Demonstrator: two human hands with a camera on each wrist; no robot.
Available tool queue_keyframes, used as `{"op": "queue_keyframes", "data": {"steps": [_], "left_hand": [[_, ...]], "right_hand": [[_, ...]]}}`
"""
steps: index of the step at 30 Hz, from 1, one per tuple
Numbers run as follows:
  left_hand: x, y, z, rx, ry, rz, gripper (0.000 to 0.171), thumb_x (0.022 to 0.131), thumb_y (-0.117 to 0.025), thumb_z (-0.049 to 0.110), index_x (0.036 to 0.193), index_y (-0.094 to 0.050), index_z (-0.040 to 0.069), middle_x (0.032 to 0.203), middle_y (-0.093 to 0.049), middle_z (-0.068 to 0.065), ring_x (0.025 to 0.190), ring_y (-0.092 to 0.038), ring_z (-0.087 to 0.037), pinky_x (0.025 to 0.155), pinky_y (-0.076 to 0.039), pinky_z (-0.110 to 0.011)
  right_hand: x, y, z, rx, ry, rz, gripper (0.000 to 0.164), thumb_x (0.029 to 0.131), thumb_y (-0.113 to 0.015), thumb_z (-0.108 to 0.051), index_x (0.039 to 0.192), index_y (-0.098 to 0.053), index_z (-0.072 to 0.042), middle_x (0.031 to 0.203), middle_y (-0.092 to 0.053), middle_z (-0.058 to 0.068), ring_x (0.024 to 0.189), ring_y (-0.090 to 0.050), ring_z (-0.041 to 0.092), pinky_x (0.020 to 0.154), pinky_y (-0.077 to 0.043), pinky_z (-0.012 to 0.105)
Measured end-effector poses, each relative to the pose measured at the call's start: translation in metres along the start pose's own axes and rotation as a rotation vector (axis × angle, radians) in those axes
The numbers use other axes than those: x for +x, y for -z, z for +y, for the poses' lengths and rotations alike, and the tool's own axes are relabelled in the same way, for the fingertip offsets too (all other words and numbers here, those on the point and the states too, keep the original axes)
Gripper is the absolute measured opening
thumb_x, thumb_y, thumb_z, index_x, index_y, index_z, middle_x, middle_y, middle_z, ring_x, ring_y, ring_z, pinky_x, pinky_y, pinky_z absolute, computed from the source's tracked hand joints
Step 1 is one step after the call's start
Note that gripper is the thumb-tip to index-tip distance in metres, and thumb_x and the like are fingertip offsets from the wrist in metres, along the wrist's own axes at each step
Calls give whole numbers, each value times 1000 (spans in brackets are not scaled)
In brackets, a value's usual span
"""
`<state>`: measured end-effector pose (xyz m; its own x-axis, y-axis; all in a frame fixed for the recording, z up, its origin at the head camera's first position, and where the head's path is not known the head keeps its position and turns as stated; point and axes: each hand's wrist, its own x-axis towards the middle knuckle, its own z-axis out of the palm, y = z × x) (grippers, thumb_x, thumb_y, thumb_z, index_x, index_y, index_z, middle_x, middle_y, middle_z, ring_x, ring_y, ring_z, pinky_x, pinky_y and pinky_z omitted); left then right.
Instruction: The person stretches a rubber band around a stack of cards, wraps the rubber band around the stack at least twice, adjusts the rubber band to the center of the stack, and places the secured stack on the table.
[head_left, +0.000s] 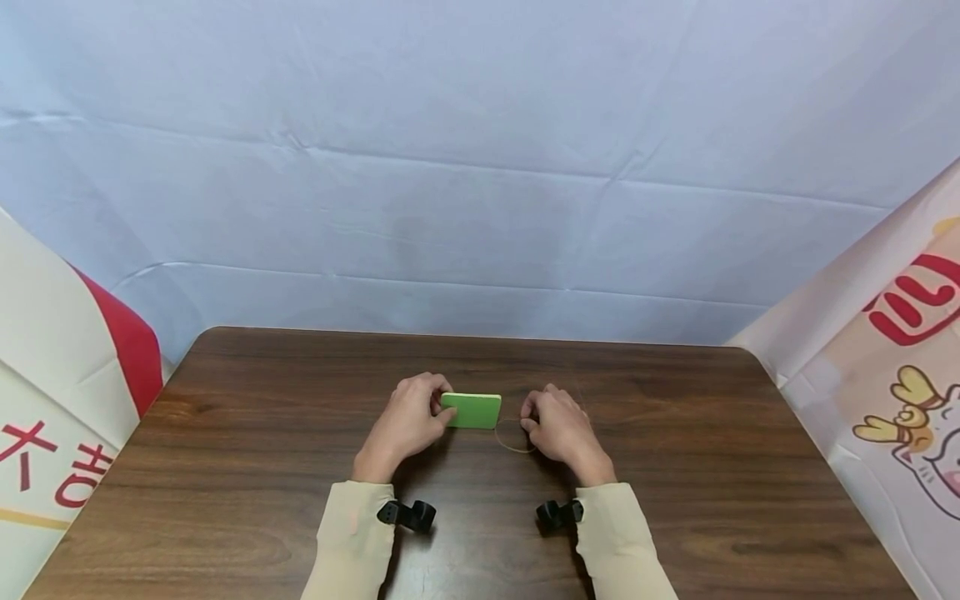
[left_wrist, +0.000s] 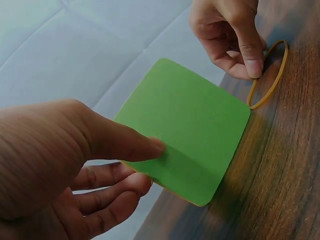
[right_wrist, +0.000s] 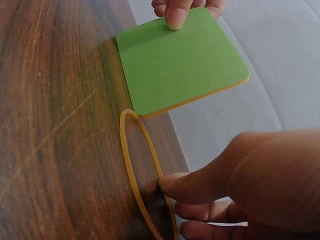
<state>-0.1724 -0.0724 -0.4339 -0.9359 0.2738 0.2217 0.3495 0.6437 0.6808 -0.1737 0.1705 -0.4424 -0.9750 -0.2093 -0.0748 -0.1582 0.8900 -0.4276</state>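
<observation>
My left hand (head_left: 407,419) pinches a flat green card (head_left: 472,411) with rounded corners and a thin yellow edge. In the left wrist view its thumb (left_wrist: 137,146) lies across the card's green face, with the other fingers behind. The card is held tilted up, its lower edge at or just above the table. To the right, my right hand (head_left: 558,425) pinches a yellow rubber band (right_wrist: 131,167) between thumb and fingers. The band hangs as a long loop, its far end right at the card's lower corner; whether they touch I cannot tell.
Both hands are over a brown wood-grain table (head_left: 247,467). A pale cloth backdrop (head_left: 480,208) rises behind its far edge, and printed cloths (head_left: 900,358) hang at the sides. Each wrist wears a small black camera (head_left: 417,517).
</observation>
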Motion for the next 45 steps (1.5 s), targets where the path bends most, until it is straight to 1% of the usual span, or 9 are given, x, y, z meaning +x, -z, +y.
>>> {"op": "queue_keyframes", "data": {"steps": [9, 20, 26, 29, 32, 35, 37, 42, 45], "left_hand": [[-2, 2, 2, 23, 19, 11, 13, 85, -80, 5, 92, -69, 7, 82, -56, 0, 73, -52, -14, 66, -47, -33], [-2, 2, 4, -20, 19, 22, 16, 83, -81, 1, 94, -69, 5, 85, -60, -1, 76, -59, -16, 70, -51, -34], [-1, 2, 3, -22, 21, 19, 15, 84, -81, 2, 93, -70, 5, 84, -60, -1, 76, -60, -16, 69, -51, -34], [-1, 1, 1, -20, 21, 9, 13, 84, -81, 4, 93, -72, 6, 82, -59, 1, 74, -58, -16, 68, -48, -34], [0, 0, -2, -27, 29, -8, 11, 85, -81, 6, 92, -73, 9, 79, -57, 3, 71, -54, -15, 67, -44, -33], [0, -2, -5, -38, 38, -33, 11, 86, -81, 8, 92, -73, 11, 76, -56, 5, 69, -51, -13, 66, -42, -32], [0, -3, -7, -44, 43, -49, 10, 87, -81, 10, 92, -72, 11, 75, -56, 5, 68, -50, -13, 65, -42, -32], [-1, -3, -8, -55, 35, -73, 9, 89, -80, 11, 95, -73, 11, 75, -56, 5, 68, -49, -13, 65, -42, -32], [-1, 1, -6, -75, 17, -63, 8, 90, -79, 10, 95, -72, 11, 75, -57, 5, 68, -49, -13, 65, -42, -31]], "right_hand": [[-1, 0, -1, 13, 14, -1, 18, 95, -69, -8, 80, -63, -15, 84, -50, 0, 82, -47, 22, 75, -41, 43], [-1, 0, -3, 0, 7, -7, 18, 96, -70, -10, 80, -63, -16, 85, -50, 0, 82, -48, 21, 74, -42, 43], [0, 1, -1, -39, 53, -54, 23, 95, -62, 0, 77, -58, -14, 84, -47, 1, 82, -45, 22, 72, -39, 41], [-1, 4, 3, 25, 62, -74, 20, 98, -59, 0, 83, -58, -13, 84, -50, 1, 79, -46, 21, 72, -39, 39], [-2, 9, 8, 161, 57, -71, 12, 102, -59, -5, 92, -61, -11, 84, -56, 1, 75, -50, 18, 71, -42, 37], [-1, 12, 11, 255, 62, -81, 3, 101, -63, -10, 99, -65, -9, 77, -60, 2, 66, -51, 14, 66, -43, 32], [-1, 13, 12, 276, 74, -105, 6, 97, -69, -10, 102, -68, -7, 73, -60, 1, 62, -50, 12, 63, -42, 30], [-3, 15, 13, 254, 93, -179, 5, 92, -75, -12, 89, -72, -10, 68, -60, -4, 57, -51, 11, 59, -43, 29], [-4, 19, 13, 266, 134, -166, 21, 98, -70, -20, 78, -69, -12, 67, -58, -5, 58, -49, 11, 59, -43, 29]]}}
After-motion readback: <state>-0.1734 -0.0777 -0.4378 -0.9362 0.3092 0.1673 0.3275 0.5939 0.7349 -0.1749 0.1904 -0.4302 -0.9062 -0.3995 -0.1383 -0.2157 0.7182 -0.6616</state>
